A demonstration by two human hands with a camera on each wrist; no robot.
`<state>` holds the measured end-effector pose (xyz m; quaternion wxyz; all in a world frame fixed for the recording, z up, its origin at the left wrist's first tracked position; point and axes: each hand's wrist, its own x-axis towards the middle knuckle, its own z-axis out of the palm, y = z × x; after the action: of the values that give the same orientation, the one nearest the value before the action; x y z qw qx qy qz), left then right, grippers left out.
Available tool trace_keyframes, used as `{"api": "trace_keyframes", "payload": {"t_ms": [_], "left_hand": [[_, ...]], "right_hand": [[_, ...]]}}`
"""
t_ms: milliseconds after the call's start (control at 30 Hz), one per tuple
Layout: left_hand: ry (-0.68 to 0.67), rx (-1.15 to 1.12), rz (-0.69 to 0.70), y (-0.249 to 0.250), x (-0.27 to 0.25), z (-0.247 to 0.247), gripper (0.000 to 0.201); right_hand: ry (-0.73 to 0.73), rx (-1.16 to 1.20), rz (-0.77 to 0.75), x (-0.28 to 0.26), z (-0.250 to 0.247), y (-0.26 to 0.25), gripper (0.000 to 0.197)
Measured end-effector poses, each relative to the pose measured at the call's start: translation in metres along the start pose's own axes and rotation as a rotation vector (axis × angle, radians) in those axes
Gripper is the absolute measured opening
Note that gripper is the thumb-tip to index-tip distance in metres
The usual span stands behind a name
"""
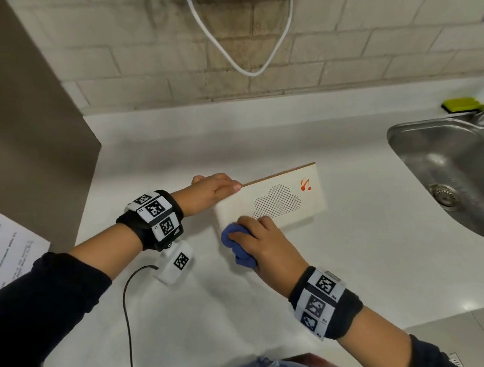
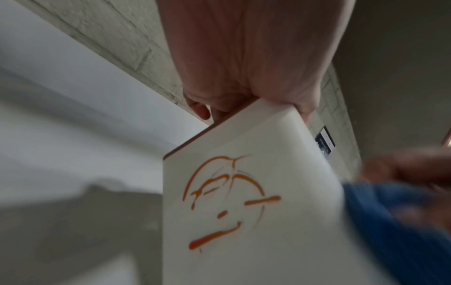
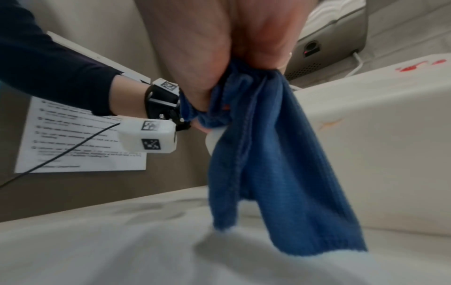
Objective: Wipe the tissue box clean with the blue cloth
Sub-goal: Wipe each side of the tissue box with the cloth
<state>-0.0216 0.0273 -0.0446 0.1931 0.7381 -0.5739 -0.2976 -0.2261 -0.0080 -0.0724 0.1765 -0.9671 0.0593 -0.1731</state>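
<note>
Blue cloth (image 1: 240, 247) in right hand (image 1: 266, 245) presses tissue box (image 1: 291, 199).

A knitted, matt blue cloth (image 3: 275, 173) with a ribbed weave meets the smooth, matt off-white face of a tissue box (image 1: 279, 200), its cloud of fine punched dots and glossy orange markings showing, with a thin wood-coloured strip along the top edge. The box stands on a smooth white countertop (image 1: 260, 141) with a faint sheen, beside a brushed stainless-steel sink (image 1: 447, 161); behind runs a rough, matt pale brick wall (image 1: 138, 61), and a printed paper sheet (image 3: 80, 135) hangs on a matt taupe panel
</note>
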Motion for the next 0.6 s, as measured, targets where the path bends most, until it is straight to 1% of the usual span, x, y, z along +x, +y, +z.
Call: {"api": "trace_keyframes", "payload": {"t_ms": [100, 133, 167, 200, 333, 433, 467, 533, 600], "left_hand": [[0.011, 0.018, 0.017, 0.002, -0.001, 0.002, 0.048], [0.016, 0.022, 0.015, 0.003, -0.001, 0.002, 0.047], [0.022, 0.025, 0.013, 0.003, -0.002, 0.003, 0.045], [0.033, 0.029, 0.012, 0.003, -0.001, 0.003, 0.045], [0.046, 0.035, -0.018, 0.003, -0.003, 0.004, 0.047], [0.065, 0.056, -0.030, 0.006, -0.003, 0.004, 0.052], [0.065, 0.057, -0.033, 0.006, -0.003, 0.005, 0.051], [0.059, 0.053, -0.046, 0.007, -0.005, 0.008, 0.037], [0.066, 0.042, -0.056, 0.009, -0.007, 0.008, 0.026]], "right_hand": [[-0.219, 0.009, 0.002, -0.030, 0.006, 0.011, 0.017], [-0.276, 0.036, 0.015, -0.041, 0.005, 0.015, 0.016], [-0.295, 0.085, 0.035, -0.050, -0.002, 0.017, 0.019], [-0.271, 0.156, 0.051, -0.054, -0.010, 0.017, 0.024], [-0.041, 0.505, 0.219, -0.038, -0.058, 0.008, 0.037], [0.092, 0.678, 0.244, -0.017, -0.071, 0.005, 0.052], [0.161, 0.715, 0.231, -0.010, -0.070, 0.005, 0.049], [0.332, 0.802, 0.178, 0.004, -0.064, 0.009, 0.030], [0.442, 0.968, 0.173, 0.013, -0.058, 0.015, 0.016]]}}
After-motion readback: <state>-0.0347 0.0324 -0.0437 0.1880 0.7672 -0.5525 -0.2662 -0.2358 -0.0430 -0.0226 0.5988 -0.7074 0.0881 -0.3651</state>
